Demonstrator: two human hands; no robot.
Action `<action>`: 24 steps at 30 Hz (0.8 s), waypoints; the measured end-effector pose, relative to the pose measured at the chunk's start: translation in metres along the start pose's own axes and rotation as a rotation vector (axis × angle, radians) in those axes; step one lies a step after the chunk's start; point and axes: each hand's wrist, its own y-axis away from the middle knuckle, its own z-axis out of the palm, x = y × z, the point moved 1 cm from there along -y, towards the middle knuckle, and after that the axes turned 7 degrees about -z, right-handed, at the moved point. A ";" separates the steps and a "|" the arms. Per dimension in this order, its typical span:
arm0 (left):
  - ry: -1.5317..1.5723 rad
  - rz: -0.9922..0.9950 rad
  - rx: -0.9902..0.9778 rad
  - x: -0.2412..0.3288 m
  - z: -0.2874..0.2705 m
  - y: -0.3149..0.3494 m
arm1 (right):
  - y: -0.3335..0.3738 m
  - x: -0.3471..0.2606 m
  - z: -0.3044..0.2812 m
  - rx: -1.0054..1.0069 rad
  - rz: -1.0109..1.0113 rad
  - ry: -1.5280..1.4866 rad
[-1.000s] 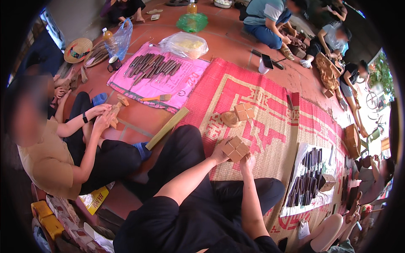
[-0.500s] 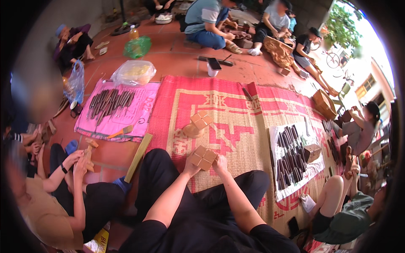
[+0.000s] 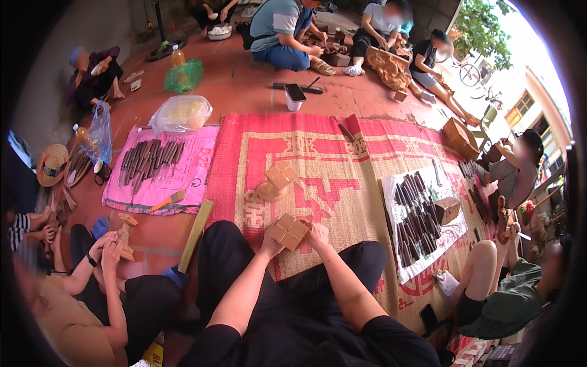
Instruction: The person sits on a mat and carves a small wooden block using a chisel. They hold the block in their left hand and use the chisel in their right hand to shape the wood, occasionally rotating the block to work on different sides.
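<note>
Between my knees I hold a square brown wooden block (image 3: 288, 232) with a pale cross-shaped line on its top face. My left hand (image 3: 271, 245) is closed round its left lower side. At its right corner, the fingers of my right hand (image 3: 316, 235) are closed against the block; whether they also hold something small is hidden. Just beyond lies a similar wooden block (image 3: 280, 175), its top also marked with a cross and a rounded part below it. Both are over the red and straw-coloured woven mat (image 3: 330, 165).
Dark-handled carving tools (image 3: 150, 159) lie on a pink sheet at left, beside a brush (image 3: 168, 200). More tools (image 3: 417, 214) rest on a white cloth at right, near a wooden block (image 3: 447, 210). A wooden strip (image 3: 196, 237) stands beside my left knee. Co-workers sit close on both sides.
The whole view has shifted slightly. My hands keep hold of the block, which looks a little turned. The block on the mat stays in place.
</note>
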 end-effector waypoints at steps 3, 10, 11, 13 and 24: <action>0.102 -0.086 -0.006 0.006 0.002 0.005 | 0.000 0.013 -0.004 -0.037 -0.006 0.000; 0.081 -0.062 -0.019 -0.005 -0.003 0.002 | -0.004 -0.003 0.007 0.126 -0.104 -0.116; -0.005 0.000 -0.004 -0.008 0.001 0.001 | 0.002 -0.004 -0.004 0.137 -0.086 -0.160; 0.046 -0.060 -0.070 -0.016 0.001 -0.001 | -0.006 0.007 -0.004 -0.041 -0.034 0.056; -0.073 -0.010 -0.147 -0.005 -0.003 -0.003 | -0.015 0.016 0.001 -0.060 -0.180 0.030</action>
